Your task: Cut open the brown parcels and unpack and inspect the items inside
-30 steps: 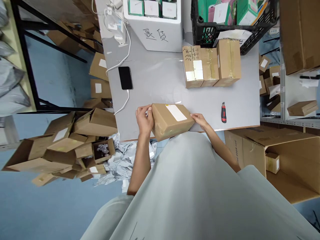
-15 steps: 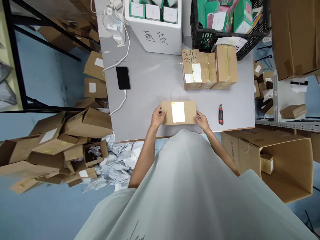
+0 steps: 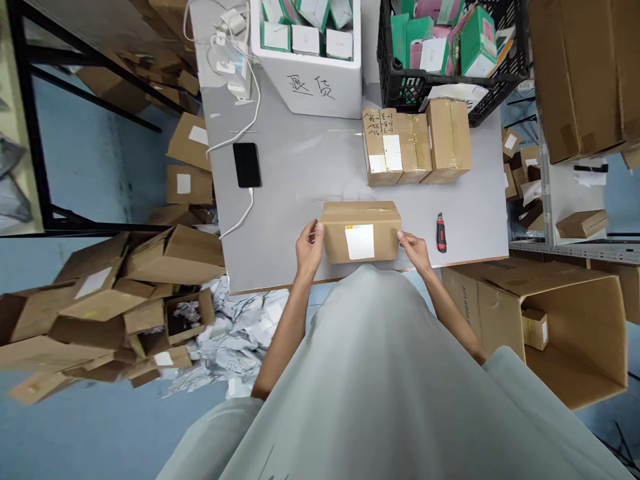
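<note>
A brown cardboard box (image 3: 337, 243) with a white label faces me at the table's front edge, tilted so that its taped top and labelled side both show. My left hand (image 3: 310, 248) grips its left end, with thumb and fingers at the upper corner. At the right end, my right hand (image 3: 414, 250) pinches the box between thumb and fingers. A red and black utility knife (image 3: 441, 233) lies on the table to the right of my right hand.
Three taped boxes (image 3: 414, 150) stand behind, before a black crate (image 3: 425, 83) and a white bin (image 3: 325, 90) of green-and-white packs. A phone (image 3: 247, 165) on a cable lies left. A large open carton (image 3: 575, 340) stands right; empty boxes (image 3: 175, 253) are heaped left.
The box has been tipped, so its labelled face now leans toward me and its taped side shows. Both hands have moved slightly apart with it. My view has shifted a little.
</note>
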`<state>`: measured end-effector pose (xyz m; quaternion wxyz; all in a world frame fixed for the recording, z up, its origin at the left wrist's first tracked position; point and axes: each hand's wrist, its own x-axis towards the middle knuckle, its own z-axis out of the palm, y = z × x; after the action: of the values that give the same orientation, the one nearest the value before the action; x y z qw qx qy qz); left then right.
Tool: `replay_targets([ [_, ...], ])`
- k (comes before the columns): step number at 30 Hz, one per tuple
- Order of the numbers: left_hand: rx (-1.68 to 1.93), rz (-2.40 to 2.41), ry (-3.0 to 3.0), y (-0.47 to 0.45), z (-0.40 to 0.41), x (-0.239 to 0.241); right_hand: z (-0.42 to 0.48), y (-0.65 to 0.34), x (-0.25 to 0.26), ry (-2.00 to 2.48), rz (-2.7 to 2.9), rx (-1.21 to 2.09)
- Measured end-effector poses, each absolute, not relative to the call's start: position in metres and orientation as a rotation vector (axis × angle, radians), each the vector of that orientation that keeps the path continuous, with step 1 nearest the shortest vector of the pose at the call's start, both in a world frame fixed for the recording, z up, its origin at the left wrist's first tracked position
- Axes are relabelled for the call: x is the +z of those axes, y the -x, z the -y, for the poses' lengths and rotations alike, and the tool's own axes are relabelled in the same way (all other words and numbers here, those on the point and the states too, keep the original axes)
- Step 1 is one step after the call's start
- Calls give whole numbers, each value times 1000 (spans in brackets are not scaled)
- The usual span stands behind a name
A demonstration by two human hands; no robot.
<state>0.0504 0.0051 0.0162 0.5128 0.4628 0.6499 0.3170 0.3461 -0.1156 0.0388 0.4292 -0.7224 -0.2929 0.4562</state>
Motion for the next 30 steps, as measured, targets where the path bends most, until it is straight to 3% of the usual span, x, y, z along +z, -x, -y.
replay_targets([
  [7,673,-1483,-1149,-55,20,11,128,-351,38,1936,489,1113],
  [16,651,-1367,-1038,-47,52,-4,147,-387,10,1861,707,1212],
  [22,514,-1377,-1033,-40,59,-22,129,-454,-25,2629,849,651],
  [25,537,-1377,-1135,-40,58,-25,123,-474,-43,2882,832,645],
  [30,612,-1321,-1409,-44,46,-14,125,-490,-55,2936,878,627],
])
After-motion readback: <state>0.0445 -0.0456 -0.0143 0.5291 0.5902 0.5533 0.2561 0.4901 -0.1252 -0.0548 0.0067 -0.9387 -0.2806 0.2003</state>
